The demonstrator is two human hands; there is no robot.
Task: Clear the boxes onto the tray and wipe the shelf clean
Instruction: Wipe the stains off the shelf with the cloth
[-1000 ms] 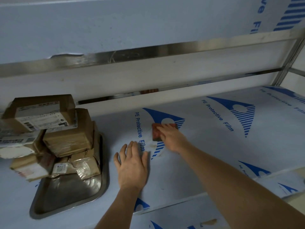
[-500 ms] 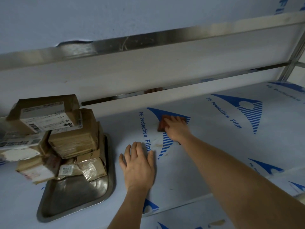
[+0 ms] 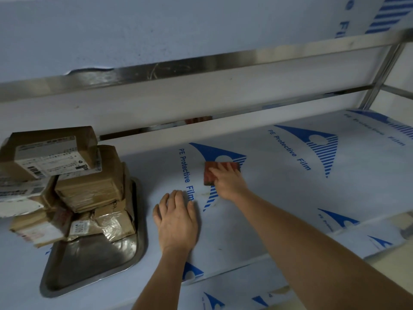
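Observation:
A steel tray (image 3: 93,271) lies at the left of the shelf (image 3: 290,198), which is covered in white film with blue print. Several brown cardboard boxes (image 3: 89,186) are piled on the tray's far half, some overhanging its left edge. My right hand (image 3: 228,182) presses a reddish-brown scouring pad (image 3: 210,173) flat on the shelf, its fingers lying over the pad's right part. My left hand (image 3: 176,220) rests palm down on the shelf, fingers straight, just right of the tray. A faint brownish smear shows on the film between my two hands.
An upper steel shelf rail (image 3: 223,61) runs across above the work surface. A steel upright (image 3: 382,72) stands at the far right. The shelf's front edge (image 3: 245,262) passes under my forearms, with more film-covered surface below it.
My right hand has slid the pad a little away from me and to the right over the blue triangle print. My left hand stays flat in the same spot.

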